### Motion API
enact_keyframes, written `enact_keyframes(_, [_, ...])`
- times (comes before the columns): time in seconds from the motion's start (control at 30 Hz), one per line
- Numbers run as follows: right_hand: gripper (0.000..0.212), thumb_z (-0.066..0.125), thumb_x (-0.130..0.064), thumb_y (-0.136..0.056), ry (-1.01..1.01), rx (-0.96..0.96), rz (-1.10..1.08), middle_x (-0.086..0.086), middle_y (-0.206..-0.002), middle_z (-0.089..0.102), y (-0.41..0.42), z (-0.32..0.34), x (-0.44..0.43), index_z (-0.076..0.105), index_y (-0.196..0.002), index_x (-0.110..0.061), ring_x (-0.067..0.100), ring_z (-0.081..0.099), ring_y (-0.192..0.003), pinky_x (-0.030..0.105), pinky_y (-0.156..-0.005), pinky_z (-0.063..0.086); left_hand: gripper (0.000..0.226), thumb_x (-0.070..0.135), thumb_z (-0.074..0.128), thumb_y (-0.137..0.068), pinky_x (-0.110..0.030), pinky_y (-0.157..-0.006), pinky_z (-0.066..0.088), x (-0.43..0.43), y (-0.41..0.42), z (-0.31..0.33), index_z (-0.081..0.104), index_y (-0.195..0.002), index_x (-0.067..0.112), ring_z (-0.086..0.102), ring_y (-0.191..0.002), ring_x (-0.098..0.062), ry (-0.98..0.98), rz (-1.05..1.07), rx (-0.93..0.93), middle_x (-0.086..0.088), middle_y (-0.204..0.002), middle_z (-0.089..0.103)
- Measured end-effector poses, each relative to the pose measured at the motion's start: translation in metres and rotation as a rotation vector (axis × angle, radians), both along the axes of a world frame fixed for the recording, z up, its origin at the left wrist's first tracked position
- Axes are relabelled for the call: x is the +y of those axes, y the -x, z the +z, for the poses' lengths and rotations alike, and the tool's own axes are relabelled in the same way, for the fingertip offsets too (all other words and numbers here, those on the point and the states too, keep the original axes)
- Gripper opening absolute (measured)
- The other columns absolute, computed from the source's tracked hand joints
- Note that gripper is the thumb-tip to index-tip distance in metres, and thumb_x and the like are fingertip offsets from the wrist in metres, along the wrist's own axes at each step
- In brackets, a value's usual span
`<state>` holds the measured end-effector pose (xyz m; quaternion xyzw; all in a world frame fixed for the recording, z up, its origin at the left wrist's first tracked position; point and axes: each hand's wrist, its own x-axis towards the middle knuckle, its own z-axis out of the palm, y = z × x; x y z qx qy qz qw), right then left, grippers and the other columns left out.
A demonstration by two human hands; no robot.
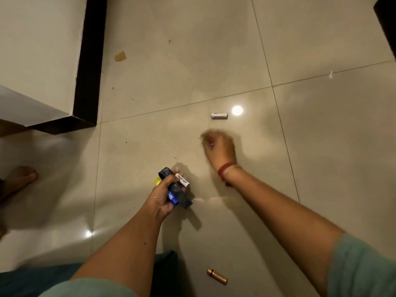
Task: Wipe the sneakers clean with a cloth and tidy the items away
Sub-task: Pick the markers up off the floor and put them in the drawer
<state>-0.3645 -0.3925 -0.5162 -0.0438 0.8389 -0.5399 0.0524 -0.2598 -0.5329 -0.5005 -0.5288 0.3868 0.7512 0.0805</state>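
- Head view: glossy beige tiled floor (214, 61) with thin dark grout lines fills the scene; a lamp's reflection (237, 110) glares at mid-floor.
- A pale wall corner (38, 50) edged with black skirting (90, 61) juts in at far left; a brown patch (120, 56) marks the tile beside it, and a small white scrap (331, 75) lies at far right.
- Left hand (162, 198) grips a bundle: a dark grey piece (182, 196), something blue (172, 197), a yellow cap (158, 181), and a white cell (182, 180) labelled "Heybright".
- Right hand (218, 146), red thread (226, 169) at the wrist, hangs just near of a white battery (219, 116) lying on the floor, apart from it.
- A copper battery (216, 276) lies on the floor at the near edge, between the forearms.
- Motion blur smears the right hand: fingers look curled, but I cannot tell whether they hold anything.
- The bundle's dark and blue parts are half hidden by fingers and hard to identify.
- A bare foot (21, 179) at left is partly cut off.
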Motion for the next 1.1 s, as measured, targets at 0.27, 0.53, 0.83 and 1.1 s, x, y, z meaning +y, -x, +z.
enact_keyframes(0.27, [0.037,0.036,0.012,-0.085,-0.792,0.225,0.349,0.017,-0.117,0.051,0.093,-0.024,0.011,0.056,-0.112,-0.003,0.036,0.046,-0.109,0.038,-0.084,0.041,0.017,-0.001,0.056,-0.088,-0.027,-0.073,0.055,0.002,0.001,-0.002,0.066,-0.098,0.009,0.062,-0.080,-0.014,0.015,0.057,0.020,-0.002,-0.092,0.068])
enact_keyframes(0.53, [0.014,0.073,-0.007,-0.077,0.293,-0.296,-0.201,0.001,-0.076,0.064,0.032,0.030,0.050,0.062,-0.084,-0.012,0.013,0.062,-0.071,0.023,-0.070,0.054,0.014,0.005,0.055,-0.090,-0.020,-0.053,0.054,0.024,0.010,0.012,0.067,-0.091,0.010,0.057,-0.067,-0.014,-0.053,-0.002,0.087,-0.007,-0.085,0.059])
enact_keyframes(0.83, [0.013,0.078,-0.010,-0.072,0.360,-0.374,-0.265,0.003,-0.083,0.071,-0.070,0.073,0.086,0.069,-0.082,-0.011,0.010,0.066,-0.075,0.019,-0.074,0.054,0.012,0.015,0.066,-0.075,-0.024,-0.070,0.056,0.106,0.023,0.051,0.076,-0.081,0.011,0.063,-0.073,-0.014,-0.249,-0.363,0.200,-0.008,-0.086,0.066])
enact_keyframes(1.1, [0.011,0.063,-0.006,-0.085,0.320,-0.349,-0.355,-0.003,-0.079,0.067,-0.109,0.094,0.103,0.072,-0.091,-0.009,0.011,0.063,-0.074,0.016,-0.069,0.052,0.013,0.021,0.063,-0.087,-0.019,-0.057,0.052,0.113,0.011,0.076,0.070,-0.088,0.010,0.059,-0.060,-0.012,-0.120,-0.614,0.063,-0.007,-0.078,0.062])
